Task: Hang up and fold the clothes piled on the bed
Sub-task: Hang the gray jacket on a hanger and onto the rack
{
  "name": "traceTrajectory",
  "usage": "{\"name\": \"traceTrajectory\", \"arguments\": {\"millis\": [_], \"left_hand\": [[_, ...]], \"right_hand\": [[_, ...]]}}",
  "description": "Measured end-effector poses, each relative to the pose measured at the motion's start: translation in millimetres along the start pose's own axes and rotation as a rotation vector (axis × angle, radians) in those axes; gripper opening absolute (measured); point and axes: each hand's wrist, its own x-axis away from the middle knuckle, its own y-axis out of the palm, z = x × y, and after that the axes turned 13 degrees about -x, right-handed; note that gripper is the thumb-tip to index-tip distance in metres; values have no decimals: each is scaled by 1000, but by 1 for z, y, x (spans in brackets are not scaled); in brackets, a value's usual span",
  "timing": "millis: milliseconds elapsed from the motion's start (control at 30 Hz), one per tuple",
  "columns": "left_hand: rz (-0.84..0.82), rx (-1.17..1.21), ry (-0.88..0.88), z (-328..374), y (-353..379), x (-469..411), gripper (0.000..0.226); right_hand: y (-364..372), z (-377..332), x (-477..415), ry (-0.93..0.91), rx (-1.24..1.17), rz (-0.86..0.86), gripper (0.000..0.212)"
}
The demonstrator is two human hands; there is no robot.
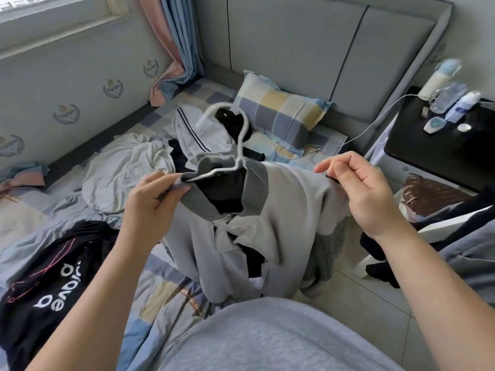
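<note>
The grey zip jacket [289, 210] hangs between my two hands, over the near edge of the bed [160, 290], its ribbed collar open on a black lining. A white hanger [238, 153] sits inside the neck, hook pointing up and away from me. My left grip [155, 199] is closed on the collar's left side, thumb and fingers pinching the ribbing together with the hanger's arm. My right grip [359, 194] pinches the jacket at its right shoulder, where a small dark edge shows at my fingertips; I cannot tell what it is. The jacket's body droops down in folds toward my waist.

Behind it on the bed lie more clothes: a grey garment with dark stripes [198, 135], a black piece [235, 127] beyond the hook, and a crumpled pale garment [126, 167] to the left. A black garment with white lettering [45, 285] lies near my left forearm. A checked pillow [284, 116] leans against the grey headboard [321, 49], and a white cable [375, 124] runs from the bed to the black table [442, 156] on the right, which carries bottles.
</note>
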Motion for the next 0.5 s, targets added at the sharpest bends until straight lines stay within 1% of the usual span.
{"name": "traceTrajectory", "arguments": {"millis": [33,67,133,167,200,233,300,367,433,500], "left_hand": [[28,42,-18,0,-2,0,34],[39,70,-26,0,-3,0,40],[38,99,-35,-1,-4,0,44],[37,107,-41,-2,-5,0,49],[34,115,-44,-2,-6,-1,55],[33,112,-42,-5,-7,-1,58],[41,81,-36,-10,-8,-1,57],[38,38,-39,-16,-8,-1,47],[30,7,-47,-23,-8,-2,41],[21,-1,-49,-25,-9,-3,44]], "right_hand": [[-3,3,1,20,6,-20,11],[-6,7,2,66,32,-53,13],[-14,19,6,228,122,-134,34],[-17,27,9,320,153,-154,41],[-20,34,11,391,173,-161,43],[-22,39,12,434,202,-158,39],[-27,48,12,433,305,-146,24],[-35,51,9,406,399,-111,12],[-41,49,5,388,392,-41,10],[-48,45,-1,341,345,22,8]]}}
